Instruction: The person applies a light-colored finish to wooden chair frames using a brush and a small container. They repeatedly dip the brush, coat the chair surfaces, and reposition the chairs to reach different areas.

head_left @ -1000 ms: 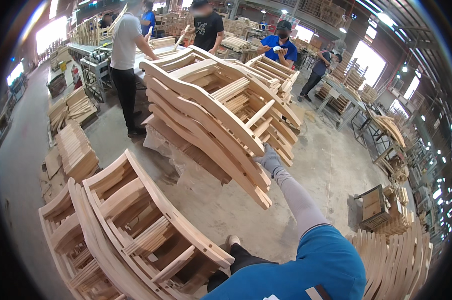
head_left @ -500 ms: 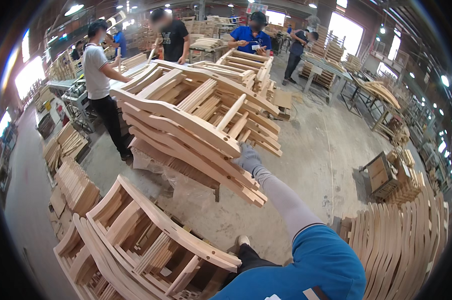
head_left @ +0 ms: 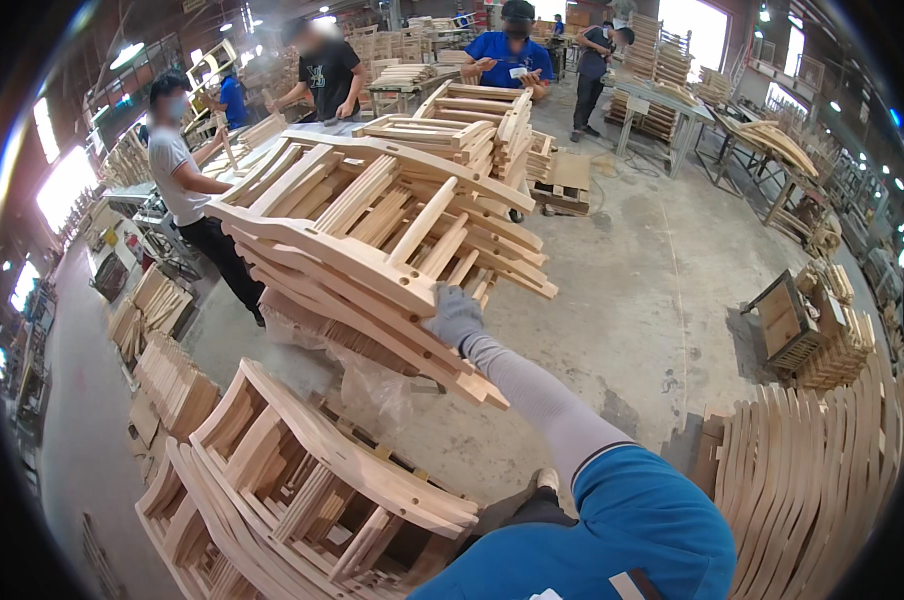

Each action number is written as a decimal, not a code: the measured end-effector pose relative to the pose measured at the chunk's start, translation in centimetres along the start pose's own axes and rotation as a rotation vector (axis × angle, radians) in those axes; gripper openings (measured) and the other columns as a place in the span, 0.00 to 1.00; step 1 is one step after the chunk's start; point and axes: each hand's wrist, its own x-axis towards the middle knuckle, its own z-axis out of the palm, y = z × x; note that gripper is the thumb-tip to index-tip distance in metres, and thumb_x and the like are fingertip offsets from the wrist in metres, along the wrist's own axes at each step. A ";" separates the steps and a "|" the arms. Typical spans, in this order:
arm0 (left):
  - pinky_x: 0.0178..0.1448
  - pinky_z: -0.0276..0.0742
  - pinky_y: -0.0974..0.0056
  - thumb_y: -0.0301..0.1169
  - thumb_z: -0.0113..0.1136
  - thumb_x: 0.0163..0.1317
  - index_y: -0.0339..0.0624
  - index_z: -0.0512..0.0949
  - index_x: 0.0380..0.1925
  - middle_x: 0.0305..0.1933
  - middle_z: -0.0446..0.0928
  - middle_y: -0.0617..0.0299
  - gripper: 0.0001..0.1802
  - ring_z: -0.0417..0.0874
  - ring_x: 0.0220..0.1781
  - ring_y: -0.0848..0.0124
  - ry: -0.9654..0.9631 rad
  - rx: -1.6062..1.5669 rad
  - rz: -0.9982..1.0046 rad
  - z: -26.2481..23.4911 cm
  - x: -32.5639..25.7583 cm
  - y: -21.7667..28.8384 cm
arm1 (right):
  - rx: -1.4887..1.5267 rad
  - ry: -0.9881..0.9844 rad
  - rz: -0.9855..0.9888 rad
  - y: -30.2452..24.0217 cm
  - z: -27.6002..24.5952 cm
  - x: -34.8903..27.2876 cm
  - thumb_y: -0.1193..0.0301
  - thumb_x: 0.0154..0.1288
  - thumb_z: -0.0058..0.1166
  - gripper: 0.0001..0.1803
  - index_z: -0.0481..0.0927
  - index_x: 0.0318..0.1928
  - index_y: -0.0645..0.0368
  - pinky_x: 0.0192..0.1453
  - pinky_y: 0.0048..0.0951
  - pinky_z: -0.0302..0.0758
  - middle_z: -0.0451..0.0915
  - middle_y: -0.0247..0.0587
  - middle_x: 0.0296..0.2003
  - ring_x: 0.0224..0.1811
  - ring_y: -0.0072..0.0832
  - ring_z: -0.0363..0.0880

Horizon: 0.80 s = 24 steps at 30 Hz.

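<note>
Right hand [head_left: 454, 315], gloved in grey, rests at the near end of the top chair frame [head_left: 372, 235] on a tall stack of frames [head_left: 392, 330]; I read the fingers as curled over the frame's end rail, clamped on it, though the palm side is hidden from me. My left hand does not appear in the view. That top frame lies flat and roughly square with the ones beneath it, its near end touching the glove and its far end pointing away toward the workers in the background. From where I sit, I judge the frame to be landed on the stack but not yet released, so the placing step looks nearly complete. A second, lower stack [head_left: 302, 500] stands at the lower left, near my body, on the concrete floor [head_left: 652, 280]; it holds several frames. Curved slats [head_left: 812, 470] stand in a row at the right, well apart from the hand. A person in a white shirt [head_left: 177, 170] stands just beyond the tall stack's left side.
</note>
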 end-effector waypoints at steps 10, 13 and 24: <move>0.66 0.59 0.57 0.38 0.67 0.40 0.30 0.59 0.60 0.60 0.61 0.39 0.46 0.60 0.64 0.49 -0.341 -0.172 0.526 12.4 -18.8 15.0 | 0.279 -0.189 -0.360 11.4 -1.2 -1.4 0.47 0.62 0.46 0.39 0.56 0.64 0.62 0.69 0.40 0.53 0.50 0.57 0.67 0.69 0.49 0.49; 0.65 0.60 0.58 0.43 0.65 0.45 0.31 0.58 0.61 0.60 0.62 0.37 0.46 0.63 0.62 0.50 -0.409 -0.122 0.638 14.8 -24.1 16.1 | 0.535 -0.285 -0.279 18.1 -0.2 -7.4 0.47 0.63 0.44 0.37 0.63 0.61 0.64 0.69 0.38 0.53 0.56 0.54 0.65 0.68 0.45 0.53; 0.61 0.66 0.61 0.47 0.55 0.56 0.33 0.62 0.59 0.57 0.70 0.41 0.37 0.71 0.60 0.54 -0.941 0.292 1.194 19.3 -39.6 31.1 | 0.119 -0.391 1.348 63.8 -6.2 -39.4 0.57 0.57 0.50 0.21 0.79 0.46 0.57 0.50 0.38 0.74 0.79 0.46 0.46 0.51 0.42 0.76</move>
